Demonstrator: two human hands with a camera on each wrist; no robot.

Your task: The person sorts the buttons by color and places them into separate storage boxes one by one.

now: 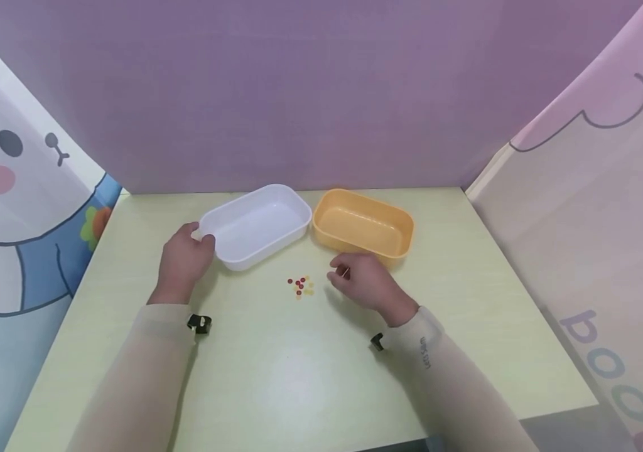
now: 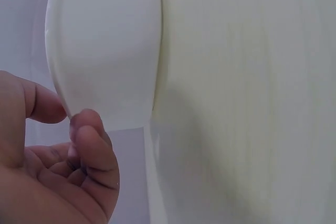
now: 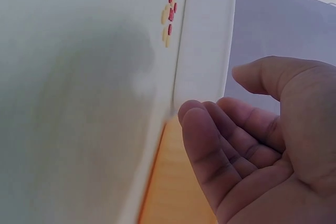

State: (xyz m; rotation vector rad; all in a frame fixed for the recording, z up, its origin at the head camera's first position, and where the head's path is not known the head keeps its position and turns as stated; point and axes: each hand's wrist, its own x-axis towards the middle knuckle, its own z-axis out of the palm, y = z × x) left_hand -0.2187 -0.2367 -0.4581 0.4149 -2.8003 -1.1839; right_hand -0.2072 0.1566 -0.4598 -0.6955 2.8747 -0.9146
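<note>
My left hand [image 1: 184, 258] pinches the near-left rim of a white rectangular tray [image 1: 253, 226] between thumb and fingertips; the left wrist view shows the fingers at the edge of the tray [image 2: 105, 51]. My right hand [image 1: 369, 282] hovers with loosely bent fingers just in front of a yellow-orange tray [image 1: 362, 223]. Nothing shows between its thumb and fingers in the right wrist view. A small cluster of red and yellow round pieces [image 1: 301, 285] lies on the table, left of the right hand and in front of the trays.
The pale yellow-green table [image 1: 276, 370] ends at a purple wall [image 1: 299, 94] behind the trays. Printed panels stand at left and right. The two trays sit side by side, their near corners touching or almost so. A dark object [image 1: 406, 446] shows at the bottom edge.
</note>
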